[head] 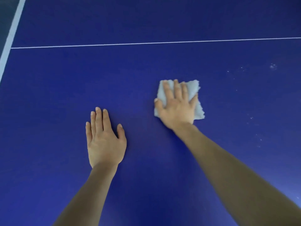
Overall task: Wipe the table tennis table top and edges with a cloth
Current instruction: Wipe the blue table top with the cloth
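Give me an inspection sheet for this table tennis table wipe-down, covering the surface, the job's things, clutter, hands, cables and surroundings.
Surface: blue table top, thin white centre line, wide white edge line; pale specks at right.
Job's things: pale cloth, flat on the top, frayed edges.
Clutter: nothing seen.
Hands: right hand presses flat on the cloth; left hand rests flat on bare table, holding nothing.
Cables: nothing seen.
Surroundings: dark floor beyond the left edge.
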